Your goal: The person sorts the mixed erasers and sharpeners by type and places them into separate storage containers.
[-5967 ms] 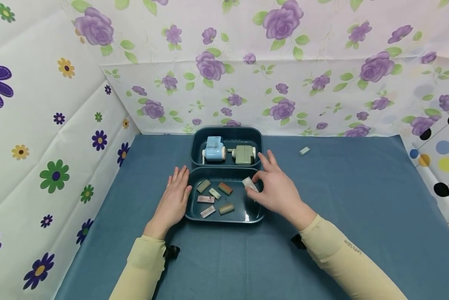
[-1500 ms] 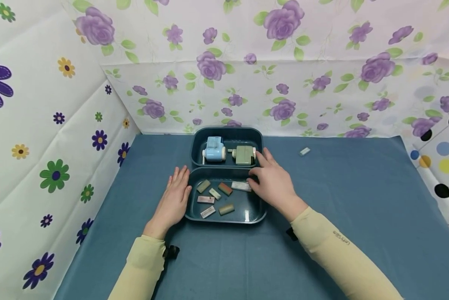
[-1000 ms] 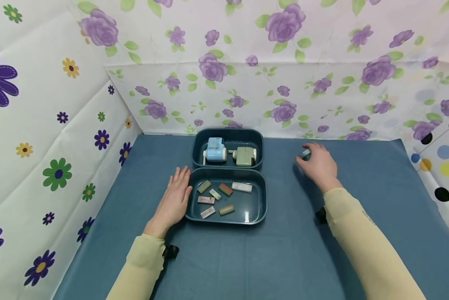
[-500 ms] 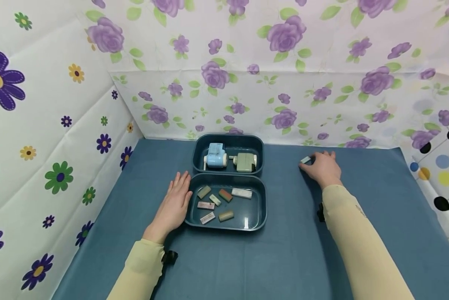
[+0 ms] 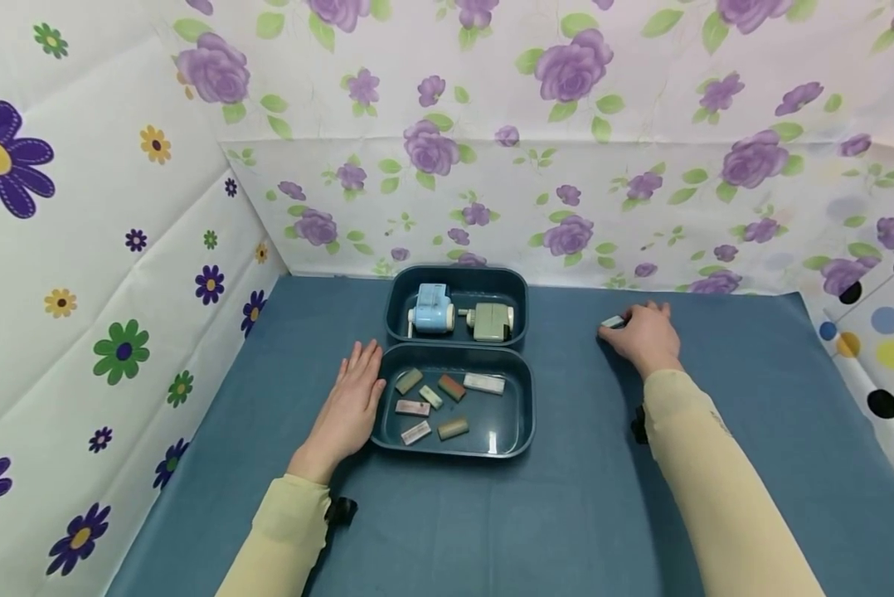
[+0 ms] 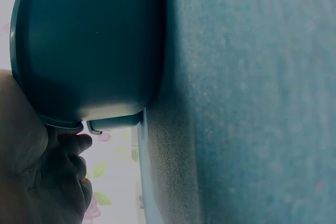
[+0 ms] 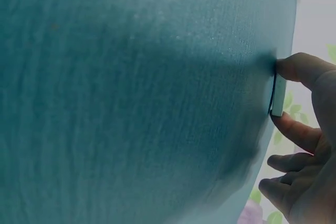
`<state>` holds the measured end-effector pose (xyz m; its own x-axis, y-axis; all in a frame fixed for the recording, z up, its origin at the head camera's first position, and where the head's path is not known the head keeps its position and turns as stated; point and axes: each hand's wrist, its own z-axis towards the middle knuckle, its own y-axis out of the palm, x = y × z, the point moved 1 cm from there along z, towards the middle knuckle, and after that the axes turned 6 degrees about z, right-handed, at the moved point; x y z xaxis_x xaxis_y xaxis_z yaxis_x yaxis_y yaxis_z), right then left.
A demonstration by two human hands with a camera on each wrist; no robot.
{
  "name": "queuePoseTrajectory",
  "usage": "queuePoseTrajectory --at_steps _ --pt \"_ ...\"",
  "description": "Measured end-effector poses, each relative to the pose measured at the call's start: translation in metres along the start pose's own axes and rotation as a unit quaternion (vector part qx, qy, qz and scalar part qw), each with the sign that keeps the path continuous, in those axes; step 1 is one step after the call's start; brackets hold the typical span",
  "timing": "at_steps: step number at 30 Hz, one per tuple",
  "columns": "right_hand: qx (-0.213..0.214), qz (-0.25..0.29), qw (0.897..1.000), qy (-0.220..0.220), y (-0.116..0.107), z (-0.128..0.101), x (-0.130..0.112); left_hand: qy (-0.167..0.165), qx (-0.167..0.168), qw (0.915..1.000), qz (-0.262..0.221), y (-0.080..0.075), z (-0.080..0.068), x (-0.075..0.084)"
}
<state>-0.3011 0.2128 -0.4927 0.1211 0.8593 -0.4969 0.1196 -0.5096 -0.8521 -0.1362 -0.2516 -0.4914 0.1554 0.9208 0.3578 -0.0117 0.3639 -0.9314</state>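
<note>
At the right of the cloth, my right hand (image 5: 647,336) pinches a small pale eraser (image 5: 613,322) between thumb and finger. In the right wrist view the eraser (image 7: 279,95) is held by its two ends, at or just above the cloth. My left hand (image 5: 345,406) lies with straight fingers against the left side of the front dark tray (image 5: 531,406). Several erasers lie in that tray, among them a white eraser (image 5: 484,383), an orange-and-green eraser (image 5: 451,387) and a pinkish eraser (image 5: 413,408).
Behind it, touching, stands a second dark tray (image 5: 456,277) with a blue crank pencil sharpener (image 5: 432,309) and a green pencil sharpener (image 5: 489,322). A blue cloth (image 5: 566,514) covers the table. A flowered sheet (image 5: 492,191) hangs along the back edge.
My right hand has let go of the white eraser in the front tray, moved right and taken hold of the small pale eraser. The left hand keeps its place at the tray.
</note>
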Motion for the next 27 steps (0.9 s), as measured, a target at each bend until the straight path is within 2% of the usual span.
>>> queuePoseTrajectory --at_steps 7,17,22,27 --pt "0.0 0.006 1.0 -0.015 0.0 -0.007 0.01 0.003 -0.001 0.9999 -0.013 0.001 0.0 0.002" --pt "0.01 0.051 0.998 -0.034 0.005 -0.029 0.015 -0.001 0.001 0.9999 -0.015 0.001 0.0 0.002" --pt "-0.015 0.076 0.996 -0.052 0.004 -0.048 0.002 -0.004 -0.001 0.9998 -0.019 0.003 0.0 0.001" --pt "-0.018 0.088 0.991 -0.095 0.005 -0.07 -0.022 -0.004 0.001 0.9998 -0.018 0.003 0.0 0.001"
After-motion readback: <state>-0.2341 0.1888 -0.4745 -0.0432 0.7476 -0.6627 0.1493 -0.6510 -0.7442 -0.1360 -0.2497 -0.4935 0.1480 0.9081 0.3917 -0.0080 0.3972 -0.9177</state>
